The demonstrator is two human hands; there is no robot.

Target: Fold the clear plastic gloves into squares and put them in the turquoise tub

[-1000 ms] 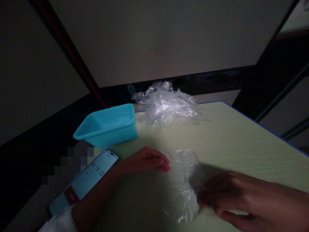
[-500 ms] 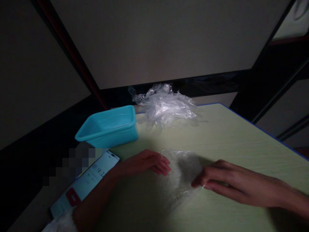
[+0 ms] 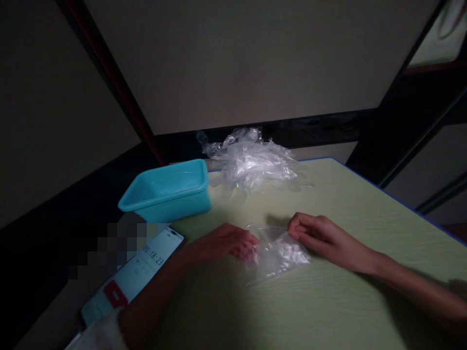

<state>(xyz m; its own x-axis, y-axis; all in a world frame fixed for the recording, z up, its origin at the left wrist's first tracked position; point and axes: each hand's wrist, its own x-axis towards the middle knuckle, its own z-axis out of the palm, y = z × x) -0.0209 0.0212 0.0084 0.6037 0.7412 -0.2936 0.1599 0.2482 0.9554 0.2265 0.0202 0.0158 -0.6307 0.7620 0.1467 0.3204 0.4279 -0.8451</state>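
Observation:
A thin, crinkled clear plastic piece lies on the table between my hands. It has straight edges, but whether it is a bag or a folded glove I cannot tell. My right hand pinches its upper right part between thumb and fingers. At its left edge, my left hand has its fingers curled on the film, and some film shines over the fingertips. Farther back sits a heap of clear plastic disposable gloves, with rounded finger ends spread along its front.
A turquoise plastic basin stands at the back left corner. Beside my left forearm lies a phone with a running timer on its screen. The pale wood-grain table has a blue edge, and a cabinet panel rises behind it.
My right hand has moved away from me and slightly left, carrying its edge of the plastic from the lower right to the upper right. My left hand's fingers have curled slightly.

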